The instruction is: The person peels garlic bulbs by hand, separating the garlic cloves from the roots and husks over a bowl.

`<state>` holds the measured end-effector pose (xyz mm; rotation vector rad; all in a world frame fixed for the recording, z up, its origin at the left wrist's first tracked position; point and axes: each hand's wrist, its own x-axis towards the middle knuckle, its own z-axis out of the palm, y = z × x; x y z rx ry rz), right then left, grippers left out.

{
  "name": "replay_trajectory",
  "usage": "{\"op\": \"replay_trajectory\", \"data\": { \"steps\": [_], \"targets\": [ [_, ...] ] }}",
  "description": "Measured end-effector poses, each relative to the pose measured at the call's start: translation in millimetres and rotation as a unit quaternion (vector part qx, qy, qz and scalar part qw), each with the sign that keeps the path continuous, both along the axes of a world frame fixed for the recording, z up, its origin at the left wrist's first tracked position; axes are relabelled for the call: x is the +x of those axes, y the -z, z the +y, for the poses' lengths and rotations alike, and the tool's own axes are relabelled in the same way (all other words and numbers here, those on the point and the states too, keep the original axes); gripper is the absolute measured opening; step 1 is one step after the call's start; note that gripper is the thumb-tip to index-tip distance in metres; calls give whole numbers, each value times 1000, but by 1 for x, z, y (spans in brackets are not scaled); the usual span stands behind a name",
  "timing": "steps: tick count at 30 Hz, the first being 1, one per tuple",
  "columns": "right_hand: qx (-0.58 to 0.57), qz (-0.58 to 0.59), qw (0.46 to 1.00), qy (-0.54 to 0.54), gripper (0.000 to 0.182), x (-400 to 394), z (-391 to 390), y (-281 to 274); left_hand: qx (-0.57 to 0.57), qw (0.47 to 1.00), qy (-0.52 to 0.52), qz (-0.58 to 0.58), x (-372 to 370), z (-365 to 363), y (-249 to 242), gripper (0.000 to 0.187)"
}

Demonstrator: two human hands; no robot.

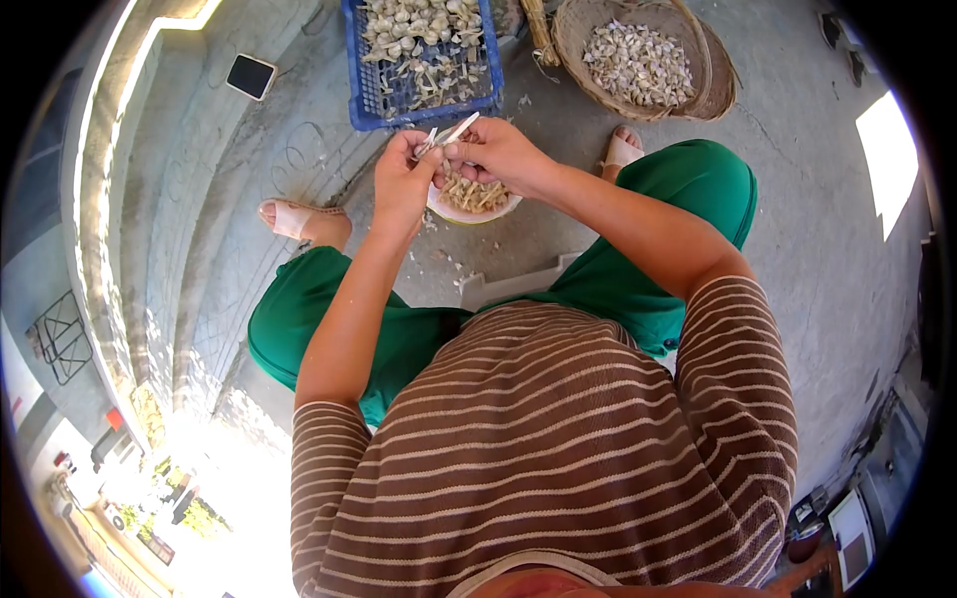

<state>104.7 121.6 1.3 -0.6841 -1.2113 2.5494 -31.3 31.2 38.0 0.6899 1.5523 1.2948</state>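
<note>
Nearest the camera, the person's striped shirt (558,448) and green trousers (688,189) show a seated posture with knees spread, which leaves the floor between the sandalled feet free as a working space. Above that gap, both hands meet at one point: the left hand (404,184) has its fingers closed around a small piece of garlic (427,146), pinching it upright so that it is steadied, while the right hand (498,151) is closed on a slim blade or scissors (461,129) whose tip rests against the piece. Directly beneath the hands sits a small bowl (477,211), placed so that whatever falls from the cut drops into it; it already holds pale trimmings. Scraps lie on the concrete floor (797,249) around it. Farther out, within arm's reach, a blue plastic crate (364,90) holds untrimmed bulbs with stalks, and beside it a woven basket (573,40) holds separated cloves, keeping the two lots apart.
</note>
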Motion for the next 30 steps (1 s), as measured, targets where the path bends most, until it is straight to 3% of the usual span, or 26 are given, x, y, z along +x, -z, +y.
{"op": "replay_trajectory", "data": {
  "steps": [4, 10, 12, 13, 15, 17, 20, 22, 24, 30],
  "targets": [
    [36, -43, 998, 38, 13, 1, 0, -1, -15, 1000, -10, -25, 0, -4, 4, 11],
    [-6, -42, 997, 61, 18, 3, 6, 4, -1, 996, -52, -68, -8, -10, 15, 13],
    [-23, -35, 996, 74, 19, 3, 7, 4, -91, 995, 13, 49, -13, -13, 22, 17],
    [-52, -22, 996, 68, 23, 3, 8, 4, -91, 995, 12, 48, -14, -15, 29, 17],
    [-79, -10, 995, 63, 27, 3, 10, 3, -98, 967, 42, 233, -14, -16, 38, 26],
    [-135, 37, 989, 57, 37, 4, 11, 2, -89, 968, 43, 229, -15, -17, 36, 26],
    [-182, 8, 982, 54, 40, 1, 10, -6, -67, 975, 35, 210, -16, -14, 33, 23],
    [-174, -7, 984, 37, 36, 0, 11, -10, -52, 979, 25, 194, -15, -12, 26, 19],
    [-164, -22, 986, 20, 32, -1, 8, -10, -50, 994, 19, 98, -13, -10, 16, 15],
    [-101, -2, 995, 5, 21, -4, 5, -5, -94, 987, 73, 110, -15, -13, 21, 18]
  ]
}}
